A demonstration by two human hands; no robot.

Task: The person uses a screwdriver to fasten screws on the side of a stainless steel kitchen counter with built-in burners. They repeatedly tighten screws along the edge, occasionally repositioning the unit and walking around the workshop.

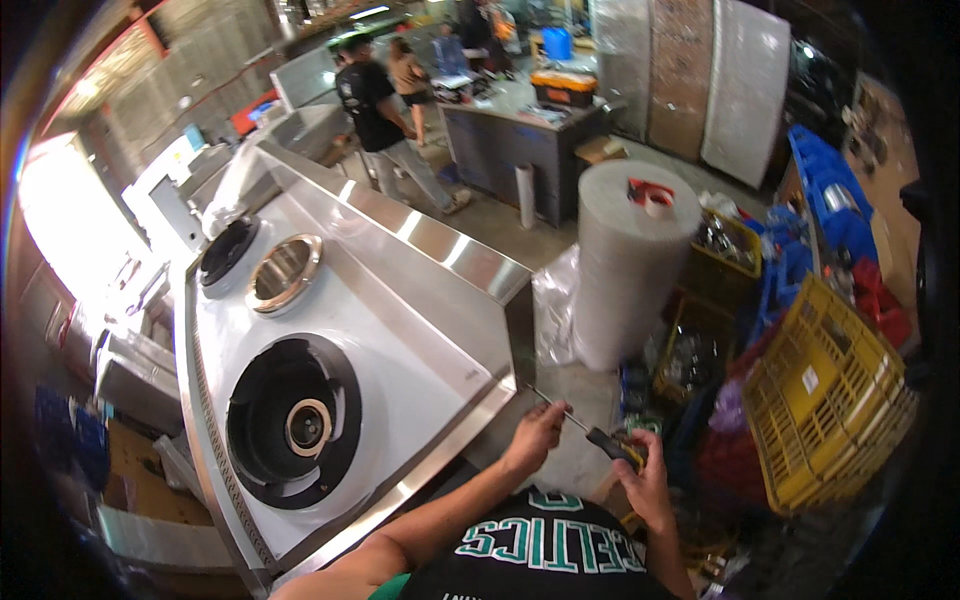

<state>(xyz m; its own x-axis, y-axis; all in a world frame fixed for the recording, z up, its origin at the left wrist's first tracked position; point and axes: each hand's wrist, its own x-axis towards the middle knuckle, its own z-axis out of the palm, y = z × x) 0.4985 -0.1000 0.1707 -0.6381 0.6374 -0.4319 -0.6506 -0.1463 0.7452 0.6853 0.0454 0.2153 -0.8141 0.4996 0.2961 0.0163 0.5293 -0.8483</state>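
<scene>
Two hands (540, 437) and one screwdriver (603, 442) show at the lower middle. Left of them is one stove (405, 410) with two black burners (248, 455) and one steel ring (262, 291). Right of center stand one big plastic roll (632, 275) and, on top, one tape roll (658, 206). Toward the right are at least three yellow crates (812, 385). Along the top: at least two people (368, 100), one toolbox (563, 90), one blue bucket (557, 43), three tall wrapped panels (745, 95).

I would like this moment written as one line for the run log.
left hand: on screwdriver shaft | right hand: at screwdriver handle | tip: near stove corner
</scene>
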